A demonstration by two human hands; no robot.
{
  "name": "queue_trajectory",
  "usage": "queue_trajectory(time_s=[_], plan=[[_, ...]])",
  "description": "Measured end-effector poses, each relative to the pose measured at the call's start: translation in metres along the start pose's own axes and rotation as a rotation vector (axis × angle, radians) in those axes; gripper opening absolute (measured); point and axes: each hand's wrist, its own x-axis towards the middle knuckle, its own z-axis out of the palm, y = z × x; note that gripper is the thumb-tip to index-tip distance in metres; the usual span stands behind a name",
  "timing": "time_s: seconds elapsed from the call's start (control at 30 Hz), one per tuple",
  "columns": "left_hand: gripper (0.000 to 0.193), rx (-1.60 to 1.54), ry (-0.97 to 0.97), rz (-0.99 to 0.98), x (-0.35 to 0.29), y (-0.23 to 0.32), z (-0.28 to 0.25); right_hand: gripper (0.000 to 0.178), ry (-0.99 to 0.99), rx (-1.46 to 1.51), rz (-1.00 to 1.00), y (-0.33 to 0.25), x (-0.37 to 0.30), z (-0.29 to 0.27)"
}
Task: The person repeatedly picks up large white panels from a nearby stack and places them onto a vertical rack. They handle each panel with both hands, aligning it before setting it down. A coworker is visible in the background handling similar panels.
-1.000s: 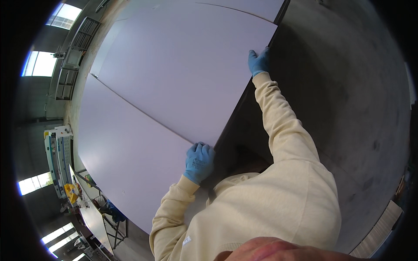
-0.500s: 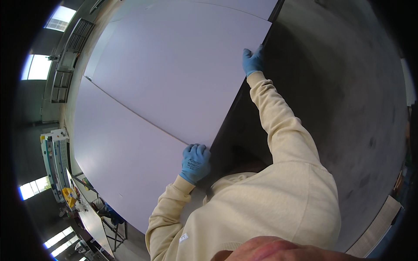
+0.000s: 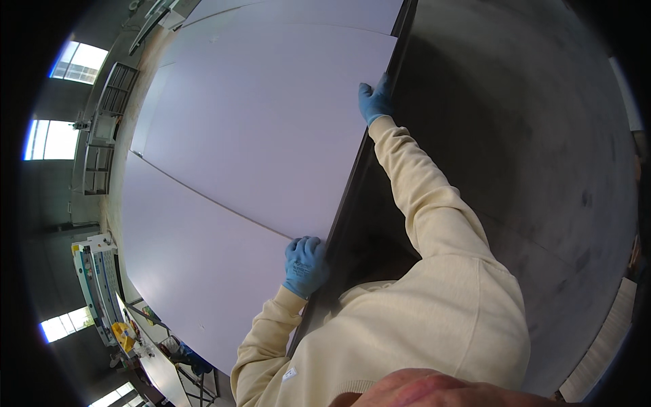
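Observation:
A large pale lilac-white panel (image 3: 271,115) lies flat before me, and a second pale panel (image 3: 190,251) sits beside it on the left. A thin straight seam (image 3: 217,203) divides them. My left hand (image 3: 304,266), in a blue glove, has its fingers curled at the near corner of the larger panel, where the seam ends; its fingertips are hidden. Farther off, my right hand (image 3: 376,102), also gloved in blue, grasps the same panel's right edge, thumb on top and the other fingers partly hidden.
A dark strip (image 3: 346,197) runs along the panels' right edge, above a grey floor (image 3: 542,169). Another pale panel (image 3: 305,10) adjoins at the far end. Metal racks (image 3: 108,115), a long machine (image 3: 95,285) and a worktable (image 3: 163,373) stand at left. A wood-grain board (image 3: 600,342) lies lower right.
My view has turned a little, so the panels' right edge looks steeper and more of the dark strip shows. Both hands keep their places on the panel.

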Motion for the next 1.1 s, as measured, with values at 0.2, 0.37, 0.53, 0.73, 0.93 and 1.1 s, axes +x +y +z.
queue_trajectory(time_s=[0.2, 0.37, 0.53, 0.73, 0.93, 1.1], plan=[[0.058, 0.062, 0.076, 0.002, 0.001, 0.003, 0.004, 0.083, -0.102, -0.091, 0.059, 0.000, 0.006, 0.001], [0.073, 0.130, -0.077, -0.030, 0.034, 0.019, -0.013, 0.083, -0.182, 0.010, 0.066, -0.003, 0.005, -0.021], [0.072, -0.135, -0.141, -0.224, 0.102, 0.065, -0.051, 0.062, -0.360, -0.015, -0.087, 0.018, 0.054, -0.085], [0.065, 0.023, 0.331, -0.211, 0.308, 0.104, 0.017, 0.067, -0.359, -0.336, -0.931, 0.045, 0.226, -0.153], [0.074, 0.207, 0.345, -0.270, 0.507, 0.101, 0.098, 0.093, -0.745, -0.792, -1.161, 0.039, 0.372, -0.131], [0.084, 0.142, 0.256, -0.420, 0.594, 0.087, 0.125, 0.094, -0.870, -0.828, -1.353, 0.039, 0.419, -0.084]])
